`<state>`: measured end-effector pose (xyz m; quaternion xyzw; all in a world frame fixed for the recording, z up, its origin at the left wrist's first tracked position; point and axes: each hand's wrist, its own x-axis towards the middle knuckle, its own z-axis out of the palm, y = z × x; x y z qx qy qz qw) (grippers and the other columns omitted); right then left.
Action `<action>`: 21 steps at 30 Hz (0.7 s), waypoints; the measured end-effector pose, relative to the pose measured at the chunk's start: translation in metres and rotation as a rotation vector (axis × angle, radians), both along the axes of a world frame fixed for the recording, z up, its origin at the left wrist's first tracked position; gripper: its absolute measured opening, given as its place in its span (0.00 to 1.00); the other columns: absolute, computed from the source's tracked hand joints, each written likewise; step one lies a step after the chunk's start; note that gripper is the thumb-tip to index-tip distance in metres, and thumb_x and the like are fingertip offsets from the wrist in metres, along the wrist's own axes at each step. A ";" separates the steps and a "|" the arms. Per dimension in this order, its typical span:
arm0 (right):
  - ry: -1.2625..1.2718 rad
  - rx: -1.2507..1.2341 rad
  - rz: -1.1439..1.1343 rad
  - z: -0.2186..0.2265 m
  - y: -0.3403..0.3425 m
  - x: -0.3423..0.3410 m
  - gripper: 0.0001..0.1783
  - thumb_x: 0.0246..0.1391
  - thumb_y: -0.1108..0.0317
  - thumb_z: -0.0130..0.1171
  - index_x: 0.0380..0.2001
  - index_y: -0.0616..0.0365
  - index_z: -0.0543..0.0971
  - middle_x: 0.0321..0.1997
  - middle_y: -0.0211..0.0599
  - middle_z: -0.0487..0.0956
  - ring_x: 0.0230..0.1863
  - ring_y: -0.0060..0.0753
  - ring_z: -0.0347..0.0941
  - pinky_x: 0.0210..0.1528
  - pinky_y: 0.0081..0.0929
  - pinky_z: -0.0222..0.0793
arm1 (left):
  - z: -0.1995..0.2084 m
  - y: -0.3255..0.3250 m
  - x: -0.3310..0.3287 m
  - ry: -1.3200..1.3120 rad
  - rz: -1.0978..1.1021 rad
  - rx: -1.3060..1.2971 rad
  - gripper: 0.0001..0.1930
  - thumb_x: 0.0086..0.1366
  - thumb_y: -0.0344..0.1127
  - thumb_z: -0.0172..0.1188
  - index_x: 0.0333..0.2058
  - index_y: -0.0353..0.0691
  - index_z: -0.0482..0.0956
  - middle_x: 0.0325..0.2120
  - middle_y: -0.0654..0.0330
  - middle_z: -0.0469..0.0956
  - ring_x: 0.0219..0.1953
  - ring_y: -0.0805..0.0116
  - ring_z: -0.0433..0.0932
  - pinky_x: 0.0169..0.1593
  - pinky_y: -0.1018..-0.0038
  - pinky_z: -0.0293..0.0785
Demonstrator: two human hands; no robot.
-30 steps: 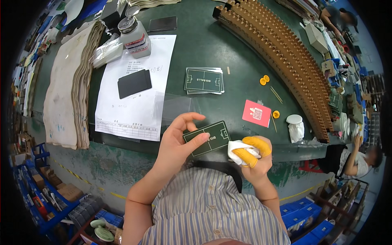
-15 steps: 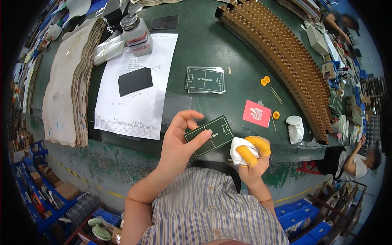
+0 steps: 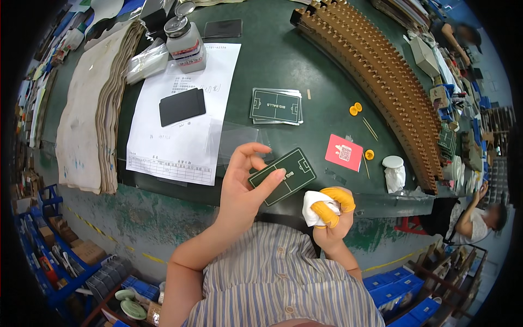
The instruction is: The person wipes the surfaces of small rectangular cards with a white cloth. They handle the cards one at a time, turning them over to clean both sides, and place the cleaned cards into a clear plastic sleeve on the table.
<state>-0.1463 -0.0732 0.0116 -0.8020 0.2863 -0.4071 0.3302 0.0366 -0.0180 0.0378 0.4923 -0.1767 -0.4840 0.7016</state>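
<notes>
Between the thumb and fingers of my left hand [image 3: 242,182] is a dark green card [image 3: 289,180] with a printed white sports-pitch outline, tilted above the table's near edge. My right hand [image 3: 333,220] wears yellow finger covers on some fingers and grips a bunched white cloth [image 3: 315,209]. The cloth is just below the card's right corner, apart from it. Ahead of my hands lies a stack of similar green cards [image 3: 276,107] on clear sheets. A pink card [image 3: 344,152] with a square code lies to the right.
A curved brown slotted rack [image 3: 376,71] spans the far right. Yellow finger covers [image 3: 356,109], thin sticks [image 3: 370,129] and a white-wrapped jar [image 3: 394,173] lie before it. Left are a printed sheet [image 3: 180,147] with black cards [image 3: 183,107], a pump bottle [image 3: 186,46] and stacked cloths [image 3: 90,109].
My right hand with the cloth has shifted slightly left and down, away from the green card. The card in my left hand has tilted a little more, its right end rising.
</notes>
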 end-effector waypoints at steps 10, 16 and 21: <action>0.050 -0.205 -0.064 -0.001 -0.008 0.009 0.22 0.33 0.79 0.61 0.38 0.52 0.81 0.42 0.42 0.72 0.42 0.45 0.68 0.41 0.34 0.67 | -0.001 -0.003 -0.006 0.046 0.015 -0.017 0.17 0.58 0.21 0.59 0.45 0.38 0.66 0.30 0.68 0.66 0.32 0.83 0.74 0.34 0.88 0.72; 0.106 -0.197 -0.031 -0.002 -0.006 0.010 0.22 0.32 0.80 0.61 0.37 0.51 0.82 0.41 0.40 0.72 0.43 0.46 0.67 0.42 0.36 0.67 | -0.001 -0.002 -0.007 0.046 0.015 -0.013 0.17 0.58 0.21 0.59 0.44 0.38 0.66 0.30 0.68 0.65 0.32 0.83 0.73 0.34 0.88 0.71; 0.101 -0.138 0.104 -0.004 0.001 0.010 0.24 0.29 0.82 0.61 0.36 0.47 0.83 0.42 0.37 0.73 0.44 0.43 0.67 0.44 0.33 0.67 | -0.002 -0.003 -0.009 0.043 0.038 -0.039 0.17 0.59 0.21 0.59 0.44 0.39 0.64 0.30 0.67 0.66 0.32 0.84 0.73 0.34 0.88 0.69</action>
